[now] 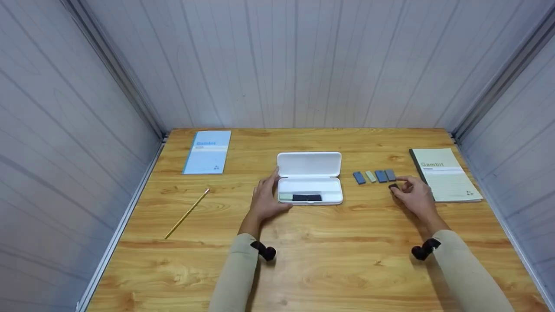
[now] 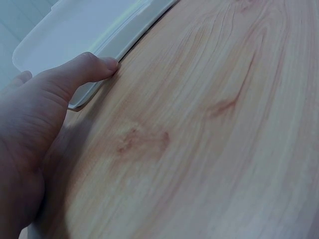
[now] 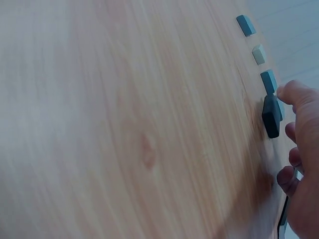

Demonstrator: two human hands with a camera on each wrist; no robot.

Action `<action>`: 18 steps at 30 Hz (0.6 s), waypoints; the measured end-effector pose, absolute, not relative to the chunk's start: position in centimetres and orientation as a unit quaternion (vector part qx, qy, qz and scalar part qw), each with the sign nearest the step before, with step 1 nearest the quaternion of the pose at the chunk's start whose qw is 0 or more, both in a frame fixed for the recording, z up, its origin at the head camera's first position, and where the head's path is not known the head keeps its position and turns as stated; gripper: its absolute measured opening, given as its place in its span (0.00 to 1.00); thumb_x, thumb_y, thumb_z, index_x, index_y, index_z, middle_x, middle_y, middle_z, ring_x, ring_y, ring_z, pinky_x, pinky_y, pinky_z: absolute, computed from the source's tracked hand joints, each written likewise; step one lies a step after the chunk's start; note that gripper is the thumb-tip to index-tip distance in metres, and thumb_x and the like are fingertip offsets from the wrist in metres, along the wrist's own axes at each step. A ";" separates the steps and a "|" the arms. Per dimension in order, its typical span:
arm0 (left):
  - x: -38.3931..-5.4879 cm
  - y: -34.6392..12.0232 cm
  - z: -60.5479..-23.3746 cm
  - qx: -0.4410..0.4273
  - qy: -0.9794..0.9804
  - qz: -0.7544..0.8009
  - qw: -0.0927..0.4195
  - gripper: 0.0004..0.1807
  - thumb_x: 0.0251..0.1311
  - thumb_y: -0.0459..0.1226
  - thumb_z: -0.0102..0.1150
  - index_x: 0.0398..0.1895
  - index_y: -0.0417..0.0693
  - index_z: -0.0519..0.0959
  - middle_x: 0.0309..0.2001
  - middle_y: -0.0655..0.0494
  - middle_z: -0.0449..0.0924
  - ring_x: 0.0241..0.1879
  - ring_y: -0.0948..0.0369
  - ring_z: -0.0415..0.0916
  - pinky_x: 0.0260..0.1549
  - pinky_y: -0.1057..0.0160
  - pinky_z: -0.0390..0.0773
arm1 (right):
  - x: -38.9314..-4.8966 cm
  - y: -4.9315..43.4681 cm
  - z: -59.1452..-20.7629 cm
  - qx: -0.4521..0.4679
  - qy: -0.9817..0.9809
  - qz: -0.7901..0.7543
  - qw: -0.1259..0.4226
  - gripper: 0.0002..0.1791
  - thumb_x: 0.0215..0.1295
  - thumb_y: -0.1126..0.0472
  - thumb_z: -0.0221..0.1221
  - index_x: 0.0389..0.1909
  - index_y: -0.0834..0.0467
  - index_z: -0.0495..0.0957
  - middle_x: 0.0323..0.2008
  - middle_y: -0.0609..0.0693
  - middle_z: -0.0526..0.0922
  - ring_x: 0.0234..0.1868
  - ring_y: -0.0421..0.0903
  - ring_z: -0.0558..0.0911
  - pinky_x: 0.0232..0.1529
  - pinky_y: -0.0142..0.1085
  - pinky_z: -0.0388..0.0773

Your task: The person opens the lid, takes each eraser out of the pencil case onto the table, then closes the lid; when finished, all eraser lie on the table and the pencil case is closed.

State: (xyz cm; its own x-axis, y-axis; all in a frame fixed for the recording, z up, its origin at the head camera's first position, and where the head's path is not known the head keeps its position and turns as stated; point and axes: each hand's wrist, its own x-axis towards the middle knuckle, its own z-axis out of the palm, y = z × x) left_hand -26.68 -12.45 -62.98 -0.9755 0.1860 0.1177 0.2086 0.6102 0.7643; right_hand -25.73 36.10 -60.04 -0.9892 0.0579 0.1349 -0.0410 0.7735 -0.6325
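Observation:
A white pencil case [image 1: 309, 190] lies with its lid raised at the middle of the table. Its tray holds a black eraser [image 1: 307, 197] and a pale green one beside it. My left hand [image 1: 265, 199] grips the case's left end, thumb at the front edge and fingers reaching along the side. My right hand [image 1: 415, 197] pinches another black eraser [image 3: 271, 117], thumb and finger close about it, just in front of a row of erasers. That row has a blue eraser [image 1: 359, 177], a pale green eraser [image 1: 370, 176], a second blue eraser [image 1: 381, 176] and a grey eraser [image 1: 390, 175].
A cream notebook [image 1: 451, 177] with a dark spine lies just right of my right hand. At the far left are a light blue notebook [image 1: 210, 160] and a yellow pencil [image 1: 186, 214]. Pale panels [image 1: 269, 65] wall the wooden table [image 1: 321, 255] at the back and sides.

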 end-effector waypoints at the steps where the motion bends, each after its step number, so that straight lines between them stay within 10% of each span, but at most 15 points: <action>1: -26.7 -12.4 -63.0 -0.109 -0.897 -0.427 0.013 0.71 0.49 0.49 0.90 0.94 0.56 0.53 0.78 0.48 0.80 0.82 0.43 0.66 0.77 0.35 0.64 | -25.7 36.0 -60.0 -0.001 -0.939 0.337 0.073 0.22 0.76 0.57 0.71 0.65 0.63 0.86 0.41 0.57 0.86 0.39 0.39 0.82 0.41 0.25 0.73; 18: -26.7 -12.4 -62.9 -0.105 -0.894 -0.435 0.011 0.72 0.48 0.48 0.90 0.94 0.55 0.53 0.78 0.47 0.80 0.84 0.42 0.65 0.80 0.34 0.62 | -25.9 31.8 -59.2 0.068 -0.927 0.365 0.056 0.21 0.75 0.62 0.72 0.64 0.64 0.86 0.44 0.61 0.85 0.38 0.38 0.77 0.44 0.28 0.74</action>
